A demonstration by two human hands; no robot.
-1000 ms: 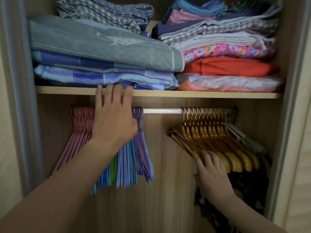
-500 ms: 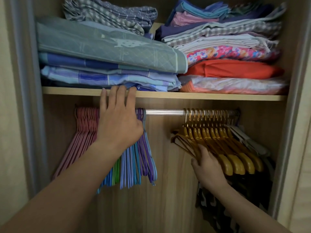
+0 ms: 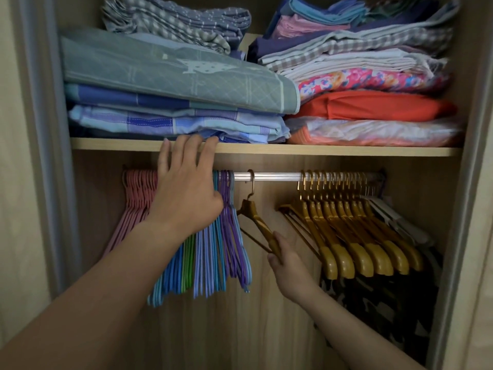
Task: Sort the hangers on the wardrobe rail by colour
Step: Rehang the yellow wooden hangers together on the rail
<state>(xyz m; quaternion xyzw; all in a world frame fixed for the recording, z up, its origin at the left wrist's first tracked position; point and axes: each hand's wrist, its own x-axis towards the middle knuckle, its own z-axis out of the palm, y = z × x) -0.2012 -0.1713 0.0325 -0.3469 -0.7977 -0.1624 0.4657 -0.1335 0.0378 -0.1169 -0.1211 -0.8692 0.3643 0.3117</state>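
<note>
Wardrobe: pale wood-grain back panel fills the lower bay, grey door frame down the left side, dim light inside.
Shelf: light wooden shelf board runs across above the rail, carrying folded fabric.
Left stack: quilted grey-green folded blanket on top of blue checked folded sheets.
Right stack: orange folded cloth under a pink floral folded cloth, pale checked linens above them.
Rail: silver metal wardrobe rail spans the bay just under the shelf.
Far left: pink thin hangers bunched at the rail's left end.
Middle: blue, green and purple thin hangers packed together, hanging just right of the pink ones.
Left hand: left hand flat against the coloured bunch, fingers straight, tips touching the shelf edge, holding nothing.
Right hand: right hand grips the lower arm of a single yellow wooden hanger.
Single hanger: hooked on the rail, tilted, between the purple hangers and the yellow group.
Right side: row of yellow wooden hangers packed on the rail's right half, dark patterned garment hanging below.
</note>
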